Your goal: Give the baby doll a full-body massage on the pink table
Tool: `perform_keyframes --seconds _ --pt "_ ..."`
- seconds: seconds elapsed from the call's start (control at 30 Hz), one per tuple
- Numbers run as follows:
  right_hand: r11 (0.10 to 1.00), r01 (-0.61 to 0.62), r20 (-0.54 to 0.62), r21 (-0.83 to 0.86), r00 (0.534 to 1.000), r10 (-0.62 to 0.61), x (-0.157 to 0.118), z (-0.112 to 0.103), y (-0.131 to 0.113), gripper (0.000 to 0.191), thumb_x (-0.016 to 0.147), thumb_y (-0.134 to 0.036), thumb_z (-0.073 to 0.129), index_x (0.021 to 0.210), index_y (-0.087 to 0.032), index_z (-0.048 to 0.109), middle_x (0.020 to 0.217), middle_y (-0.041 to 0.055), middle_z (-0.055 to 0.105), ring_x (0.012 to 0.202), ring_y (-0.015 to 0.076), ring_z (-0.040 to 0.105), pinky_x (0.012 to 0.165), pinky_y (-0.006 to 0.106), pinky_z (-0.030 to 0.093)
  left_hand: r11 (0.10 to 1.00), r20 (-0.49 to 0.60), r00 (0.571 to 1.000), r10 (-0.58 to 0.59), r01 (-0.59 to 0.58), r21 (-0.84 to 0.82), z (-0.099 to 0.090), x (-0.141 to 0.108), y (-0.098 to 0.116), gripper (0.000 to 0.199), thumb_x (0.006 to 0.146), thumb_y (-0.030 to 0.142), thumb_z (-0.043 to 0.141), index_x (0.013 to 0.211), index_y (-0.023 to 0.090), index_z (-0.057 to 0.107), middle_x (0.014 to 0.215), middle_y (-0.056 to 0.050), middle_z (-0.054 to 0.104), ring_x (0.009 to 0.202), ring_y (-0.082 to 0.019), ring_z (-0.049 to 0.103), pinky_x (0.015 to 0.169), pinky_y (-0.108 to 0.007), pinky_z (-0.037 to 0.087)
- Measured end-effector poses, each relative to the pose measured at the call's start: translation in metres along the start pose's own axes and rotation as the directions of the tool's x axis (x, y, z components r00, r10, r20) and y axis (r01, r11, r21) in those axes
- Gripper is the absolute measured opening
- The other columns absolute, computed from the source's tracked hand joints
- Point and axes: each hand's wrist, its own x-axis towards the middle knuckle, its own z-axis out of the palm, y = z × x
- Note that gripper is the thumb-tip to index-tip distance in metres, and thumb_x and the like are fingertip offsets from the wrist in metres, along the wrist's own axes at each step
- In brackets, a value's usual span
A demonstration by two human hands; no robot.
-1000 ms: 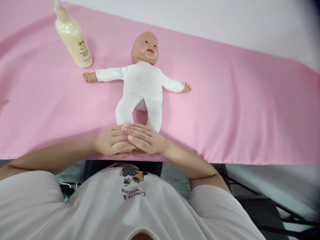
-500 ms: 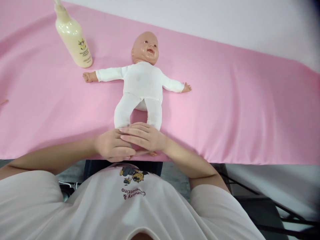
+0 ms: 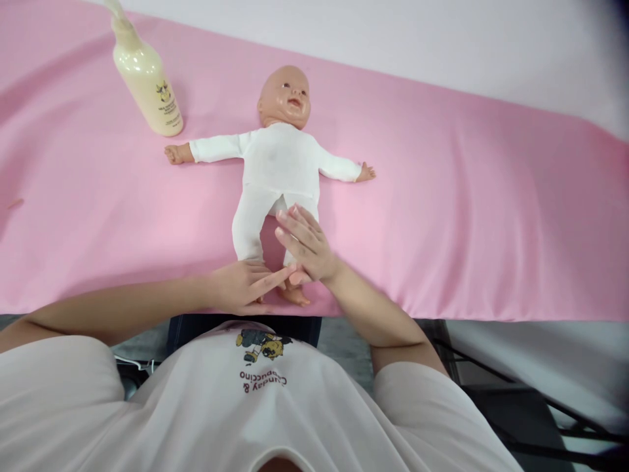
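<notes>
A baby doll (image 3: pixel 281 160) in a white suit lies on its back on the pink cloth (image 3: pixel 417 216), its arms stretched sideways and its feet towards me. My left hand (image 3: pixel 240 287) is over the doll's lower leg at the left, with a finger stretched out to the right. That fingertip meets the thumb side of my right hand (image 3: pixel 309 248). Above the doll's other leg, my right hand is raised with its fingers extended and grips nothing. Part of the doll's legs and one foot are hidden behind my hands.
A pale yellow pump bottle (image 3: pixel 150 88) with a cow picture stands beyond the doll's arm at the left. A small thin brownish item (image 3: pixel 16 203) lies at the far left. The cloth's front edge runs close to my body, and a white surface (image 3: pixel 393 33) lies behind.
My right hand has lifted off the back of my left hand and moved up and to the right. The doll's foot now shows, and its leg at the left has shifted slightly right.
</notes>
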Motion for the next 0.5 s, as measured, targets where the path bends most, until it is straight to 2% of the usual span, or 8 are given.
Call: perform_keyframes --seconds 0.07,0.13,0.17,0.23,0.3,0.33,0.43,0.5 --pt "0.984 -0.168 0.015 -0.063 0.985 0.169 0.004 -0.001 -0.004 0.074 0.099 -0.078 0.044 0.157 -0.033 0.052 0.165 0.0054 0.048 0.164 0.0367 0.028 0.132 0.068 0.027 0.995 0.05 0.995 -0.09 0.092 -0.029 0.0 -0.002 0.002 0.089 0.109 0.049 0.046 0.169 0.016 -0.011 0.13 -0.018 0.074 0.102 -0.024 0.077 0.092 -0.039 0.059" --pt "0.916 -0.376 0.016 -0.143 0.924 0.382 0.009 -0.002 -0.009 0.078 0.101 -0.075 0.041 0.167 -0.035 0.034 0.176 0.0039 0.028 0.168 0.0404 0.007 0.131 0.076 0.015 0.98 0.113 0.973 -0.199 0.201 -0.005 -0.003 -0.003 0.004 0.093 0.108 0.046 0.047 0.167 0.015 -0.018 0.134 -0.019 0.072 0.109 -0.026 0.074 0.095 -0.04 0.057" --pt "0.866 -0.472 -0.002 -0.166 0.878 0.478 0.012 -0.003 -0.01 0.08 0.102 -0.073 0.04 0.171 -0.035 0.024 0.179 0.0034 0.017 0.168 0.0419 -0.002 0.129 0.079 0.011 0.97 0.149 0.959 -0.243 0.241 0.034 -0.005 -0.004 0.006 0.091 0.108 0.044 0.047 0.168 0.015 -0.014 0.132 -0.018 0.072 0.11 -0.026 0.073 0.097 -0.041 0.055" --pt "0.77 -0.616 -0.044 -0.166 0.785 0.618 0.015 -0.003 -0.006 0.085 0.104 -0.068 0.041 0.173 -0.033 0.004 0.181 0.0044 -0.003 0.166 0.0443 -0.013 0.126 0.083 0.01 0.958 0.226 0.933 -0.279 0.255 0.131 -0.007 -0.003 0.009 0.075 0.108 0.04 0.046 0.169 0.015 0.01 0.126 -0.016 0.075 0.109 -0.027 0.072 0.098 -0.041 0.052" --pt "0.704 -0.693 -0.035 -0.155 0.716 0.697 0.014 -0.001 0.002 0.093 0.104 -0.064 0.045 0.172 -0.03 -0.008 0.18 0.0073 -0.016 0.165 0.0461 -0.016 0.124 0.084 0.015 0.959 0.288 0.926 -0.243 0.185 0.214 -0.009 -0.002 0.01 0.057 0.107 0.04 0.047 0.159 0.017 0.041 0.117 -0.013 0.077 0.103 -0.026 0.071 0.095 -0.04 0.05" --pt "0.684 -0.712 -0.009 -0.16 0.693 0.72 0.013 0.0 0.006 0.096 0.104 -0.063 0.048 0.172 -0.03 -0.011 0.179 0.0085 -0.02 0.165 0.0466 -0.015 0.124 0.084 0.019 0.958 0.307 0.926 -0.218 0.142 0.25 -0.009 -0.001 0.011 0.051 0.106 0.041 0.049 0.152 0.018 0.052 0.111 -0.012 0.078 0.099 -0.026 0.071 0.092 -0.039 0.049" --pt "0.66 -0.73 0.064 -0.177 0.661 0.748 0.008 0.002 0.014 0.099 0.102 -0.058 0.053 0.172 -0.03 -0.012 0.178 0.0098 -0.023 0.166 0.0476 -0.005 0.121 0.08 0.032 0.948 0.333 0.929 -0.16 0.051 0.316 -0.008 0.002 0.012 0.05 0.101 0.042 0.057 0.145 0.02 0.061 0.091 -0.008 0.077 0.084 -0.025 0.068 0.082 -0.038 0.046" --pt "0.657 -0.735 0.068 -0.169 0.656 0.751 0.005 0.003 0.011 0.097 0.103 -0.054 0.054 0.172 -0.03 -0.008 0.178 0.0114 -0.022 0.165 0.0497 0.006 0.116 0.078 0.04 0.946 0.311 0.942 -0.126 0.02 0.324 -0.008 0.004 0.012 0.051 0.1 0.041 0.059 0.147 0.021 0.061 0.092 -0.007 0.078 0.083 -0.024 0.067 0.08 -0.038 0.045"
